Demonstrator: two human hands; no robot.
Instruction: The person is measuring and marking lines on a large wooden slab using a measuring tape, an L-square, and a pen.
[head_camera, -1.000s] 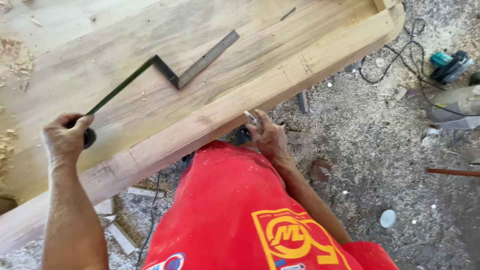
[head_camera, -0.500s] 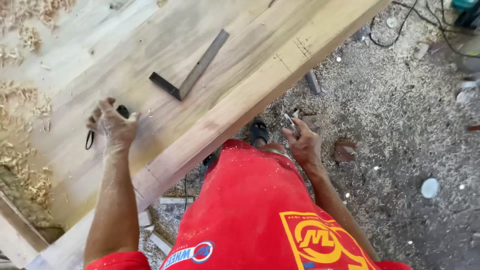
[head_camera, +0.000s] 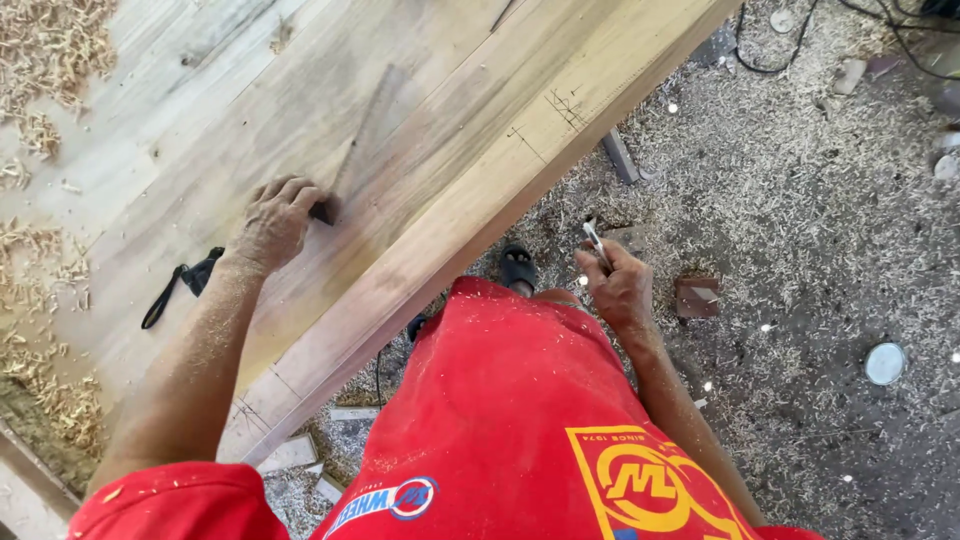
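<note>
My left hand (head_camera: 275, 220) rests on the big wooden slab (head_camera: 450, 110), its fingers curled over the dark handle end of a metal try square (head_camera: 362, 135). The square's blade is blurred and points away toward the upper right. My right hand (head_camera: 622, 288) hangs below the slab's front edge, beside my red shirt, and grips a thin pencil (head_camera: 594, 240) that points upward. A black strap (head_camera: 185, 282) lies loose on the slab to the left of my left wrist.
Pencil marks (head_camera: 560, 105) show on the slab's front edge beam. Wood shavings (head_camera: 50, 60) pile along the left side. On the sawdust floor lie a small brown block (head_camera: 697, 296), a round pale lid (head_camera: 885, 362) and black cables (head_camera: 770, 60). A black sandal (head_camera: 518, 268) shows under the edge.
My left hand let go of the black strap and moved right onto the try square's handle. My right hand stayed low by the edge with the pencil.
</note>
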